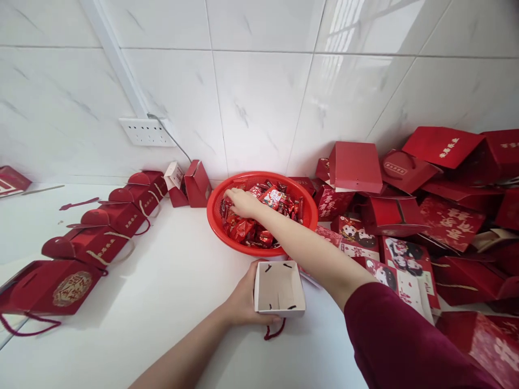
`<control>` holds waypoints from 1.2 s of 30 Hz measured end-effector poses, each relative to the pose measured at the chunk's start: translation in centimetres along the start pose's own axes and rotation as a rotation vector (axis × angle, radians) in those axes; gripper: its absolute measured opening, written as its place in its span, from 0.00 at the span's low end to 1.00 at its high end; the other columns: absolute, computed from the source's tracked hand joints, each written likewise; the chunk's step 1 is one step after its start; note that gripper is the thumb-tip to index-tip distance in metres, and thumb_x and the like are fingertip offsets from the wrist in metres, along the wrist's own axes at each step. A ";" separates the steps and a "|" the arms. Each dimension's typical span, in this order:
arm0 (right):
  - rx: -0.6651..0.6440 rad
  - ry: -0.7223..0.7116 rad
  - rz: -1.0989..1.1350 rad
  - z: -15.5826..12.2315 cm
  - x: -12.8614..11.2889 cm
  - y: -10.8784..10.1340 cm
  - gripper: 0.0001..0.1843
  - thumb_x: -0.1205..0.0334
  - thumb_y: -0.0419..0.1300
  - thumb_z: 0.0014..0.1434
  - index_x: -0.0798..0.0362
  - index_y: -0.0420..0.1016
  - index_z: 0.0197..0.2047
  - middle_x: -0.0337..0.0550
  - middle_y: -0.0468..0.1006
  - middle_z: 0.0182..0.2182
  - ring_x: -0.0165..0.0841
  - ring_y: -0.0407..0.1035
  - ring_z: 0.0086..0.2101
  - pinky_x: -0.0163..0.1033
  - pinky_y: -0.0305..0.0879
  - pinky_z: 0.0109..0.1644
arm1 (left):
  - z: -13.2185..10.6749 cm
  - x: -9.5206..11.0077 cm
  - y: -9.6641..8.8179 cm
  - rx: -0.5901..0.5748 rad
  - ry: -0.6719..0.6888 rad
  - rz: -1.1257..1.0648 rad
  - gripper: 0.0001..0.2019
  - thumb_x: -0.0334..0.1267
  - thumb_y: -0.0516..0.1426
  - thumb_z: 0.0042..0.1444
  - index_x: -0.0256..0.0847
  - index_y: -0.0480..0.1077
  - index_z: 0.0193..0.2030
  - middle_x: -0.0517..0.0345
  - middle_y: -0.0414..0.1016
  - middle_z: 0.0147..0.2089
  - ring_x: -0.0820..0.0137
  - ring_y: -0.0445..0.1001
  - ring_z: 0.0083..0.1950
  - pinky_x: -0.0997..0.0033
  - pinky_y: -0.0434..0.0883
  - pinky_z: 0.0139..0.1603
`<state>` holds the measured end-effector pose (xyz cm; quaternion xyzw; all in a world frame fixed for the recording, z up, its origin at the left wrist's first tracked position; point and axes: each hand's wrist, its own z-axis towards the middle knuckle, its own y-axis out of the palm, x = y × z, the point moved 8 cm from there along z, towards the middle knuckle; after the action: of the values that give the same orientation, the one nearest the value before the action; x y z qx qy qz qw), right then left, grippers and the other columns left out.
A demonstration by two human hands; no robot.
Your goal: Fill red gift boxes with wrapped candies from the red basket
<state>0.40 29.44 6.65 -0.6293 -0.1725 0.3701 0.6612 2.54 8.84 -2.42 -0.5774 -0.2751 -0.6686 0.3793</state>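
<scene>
My left hand [243,298] grips a small open-topped cardboard gift box [280,312] from its left side. The pale inside of the box faces up, with dark cord ends showing at its corners and no sweets visible in it. A dark red cord handle [276,330] hangs below its near edge. Behind the box stands a red plastic basket [214,219] of wrapped sweets [259,232]. My right hand [240,202] reaches over the basket's left part, fingers curled down among the sweets. The fingertips are partly hidden, so what they hold cannot be made out.
A row of closed red gift boxes [87,243] with cord handles runs along the left. Two small boxes [198,185] stand by the wall, below a socket strip [146,132]. A heap of red boxes [405,216] fills the right side. A loose cord [79,203] lies far left.
</scene>
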 end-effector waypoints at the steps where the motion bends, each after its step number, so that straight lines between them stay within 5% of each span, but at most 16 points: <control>1: -0.012 -0.043 -0.012 0.0 -0.7 0.4 0.23 0.71 0.54 0.63 0.55 0.62 0.61 0.56 0.67 0.62 0.44 0.60 0.62 0.48 0.57 0.63 | 0.0 0.0 0.0 -0.003 -0.001 -0.005 0.51 0.40 0.75 0.36 0.46 0.53 0.65 0.40 0.63 0.66 0.44 0.64 0.66 0.43 0.63 0.64; 5: -0.128 -0.126 -0.044 0.0 -1.7 2.2 0.29 0.72 0.59 0.59 0.56 0.61 0.63 0.55 0.72 0.59 0.46 0.64 0.60 0.53 0.49 0.68 | 0.0 0.1 0.0 0.007 -0.010 -0.013 0.50 0.42 0.74 0.37 0.45 0.53 0.65 0.39 0.63 0.66 0.44 0.65 0.65 0.43 0.64 0.63; 8: -0.227 -0.054 -0.050 0.2 -0.5 3.3 0.30 0.69 0.65 0.55 0.62 0.64 0.60 0.59 0.78 0.51 0.49 0.72 0.52 0.56 0.56 0.64 | 0.0 0.1 0.1 0.007 -0.015 0.002 0.49 0.43 0.74 0.37 0.45 0.54 0.64 0.39 0.63 0.66 0.44 0.65 0.65 0.43 0.64 0.63; 13: -0.272 0.019 0.011 0.1 0.3 3.3 0.19 0.57 0.65 0.61 0.57 0.73 0.52 0.48 0.79 0.47 0.40 0.74 0.47 0.53 0.66 0.57 | -0.1 0.1 0.0 0.013 -0.016 0.022 0.49 0.45 0.74 0.37 0.45 0.54 0.64 0.40 0.63 0.66 0.43 0.65 0.65 0.41 0.63 0.64; 17: -0.211 0.004 0.141 -0.6 0.2 0.8 0.13 0.61 0.71 0.53 0.58 0.79 0.40 0.42 0.81 0.36 0.35 0.75 0.38 0.37 0.68 0.46 | -0.1 0.1 -0.1 0.015 -0.016 0.028 0.49 0.43 0.74 0.37 0.45 0.54 0.64 0.39 0.63 0.66 0.43 0.64 0.66 0.42 0.64 0.63; 21: -0.014 0.043 0.253 -2.6 0.3 -4.1 0.10 0.60 0.63 0.62 0.57 0.77 0.43 0.45 0.81 0.41 0.34 0.74 0.41 0.36 0.66 0.47 | 0.0 0.4 -0.1 0.007 0.003 0.028 0.49 0.43 0.74 0.38 0.45 0.53 0.64 0.40 0.63 0.66 0.44 0.64 0.66 0.43 0.64 0.63; 24: 0.144 0.063 0.411 -6.3 -0.8 -7.3 0.15 0.55 0.52 0.70 0.56 0.70 0.52 0.46 0.79 0.47 0.34 0.73 0.45 0.38 0.67 0.50 | 0.1 0.4 -0.1 -0.007 -0.005 0.027 0.48 0.43 0.73 0.40 0.45 0.53 0.65 0.41 0.63 0.66 0.45 0.65 0.66 0.42 0.65 0.63; 28: 0.295 0.020 0.809 -13.5 -3.4 -9.2 0.13 0.55 0.50 0.70 0.53 0.65 0.52 0.45 0.77 0.47 0.34 0.72 0.45 0.38 0.68 0.50 | 0.2 0.2 -0.3 0.009 0.006 0.083 0.49 0.43 0.73 0.40 0.46 0.53 0.65 0.40 0.64 0.66 0.42 0.65 0.65 0.41 0.66 0.62; 30: 0.177 0.010 0.756 -16.8 -4.8 -8.2 0.10 0.57 0.51 0.70 0.52 0.67 0.50 0.45 0.77 0.47 0.35 0.72 0.45 0.39 0.67 0.49 | 0.2 0.0 -0.3 0.021 0.022 0.129 0.48 0.43 0.73 0.41 0.45 0.54 0.66 0.40 0.64 0.65 0.41 0.65 0.65 0.41 0.65 0.63; 32: -0.079 0.003 0.576 -19.5 -6.0 -5.9 0.06 0.62 0.55 0.66 0.52 0.69 0.46 0.45 0.78 0.44 0.36 0.72 0.42 0.38 0.67 0.44 | 0.2 -0.1 -0.1 0.006 0.024 0.163 0.47 0.43 0.73 0.41 0.45 0.53 0.66 0.41 0.66 0.64 0.43 0.67 0.64 0.41 0.66 0.62; 34: -0.310 0.065 0.353 -21.9 -5.8 -3.2 0.06 0.66 0.57 0.63 0.53 0.70 0.44 0.47 0.79 0.40 0.38 0.73 0.37 0.38 0.63 0.36 | 0.3 -0.2 0.3 -0.020 0.019 0.162 0.48 0.43 0.73 0.41 0.46 0.52 0.66 0.42 0.66 0.63 0.45 0.69 0.62 0.43 0.67 0.61; 36: -0.392 0.188 0.177 -23.4 -4.8 -1.8 0.09 0.64 0.56 0.63 0.54 0.70 0.47 0.50 0.80 0.38 0.41 0.75 0.35 0.38 0.59 0.31 | 0.3 -0.1 0.6 -0.035 0.019 0.154 0.50 0.45 0.73 0.40 0.46 0.51 0.66 0.42 0.66 0.63 0.46 0.69 0.62 0.45 0.69 0.60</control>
<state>13.89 9.67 6.05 -0.7901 -0.1230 0.3261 0.5043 3.21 8.70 -2.48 -0.5969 -0.2143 -0.6477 0.4222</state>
